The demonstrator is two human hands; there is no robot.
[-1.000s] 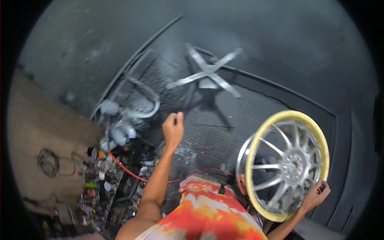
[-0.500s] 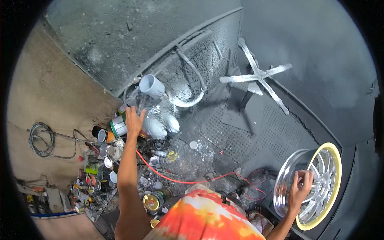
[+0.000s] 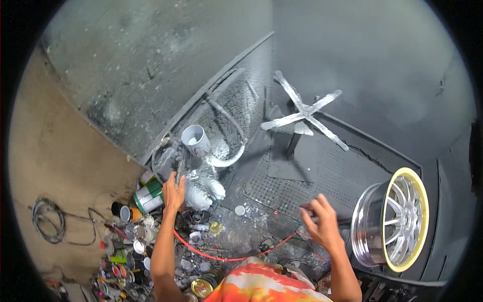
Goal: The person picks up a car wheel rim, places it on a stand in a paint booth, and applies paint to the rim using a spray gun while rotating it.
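The left hand [image 3: 174, 190] reaches into the paint-caked clutter left of centre, fingers spread over a spray gun [image 3: 179, 168] beside the white cup [image 3: 195, 140] — not yet closed on it. The right hand [image 3: 322, 224] hangs open, holding nothing, near the yellow-rimmed alloy wheel [image 3: 392, 219] at lower right. Better to take the gun by its handle — clear of the red hose [image 3: 221, 256].

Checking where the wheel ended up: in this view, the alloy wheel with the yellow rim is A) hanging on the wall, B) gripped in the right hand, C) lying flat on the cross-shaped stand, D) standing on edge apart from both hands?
D: the alloy wheel stands on its edge on the floor, and the right hand is open beside it, not touching.
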